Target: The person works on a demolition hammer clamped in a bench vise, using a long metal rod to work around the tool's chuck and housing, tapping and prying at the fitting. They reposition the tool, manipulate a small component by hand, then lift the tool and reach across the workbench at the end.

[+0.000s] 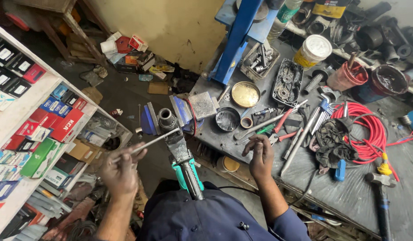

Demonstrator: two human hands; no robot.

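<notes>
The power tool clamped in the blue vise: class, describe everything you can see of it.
The power tool has a grey metal front housing, a teal body and a black rear handle that runs down toward the person's dark blue shirt. It lies roughly level, its round metal nose gripped in the blue vise at the bench edge. A thin metal rod, held in the left hand, rests across the housing. The right hand is off it, over the bench.

The left hand (120, 172) grips a thin metal rod (149, 142), its tip touching the power tool (182, 158) clamped in the blue bench vise (164, 118). The right hand (260, 156) pinches a small part above the workbench (349, 192), near scattered hand tools and a red coiled hose (371, 129).
</notes>
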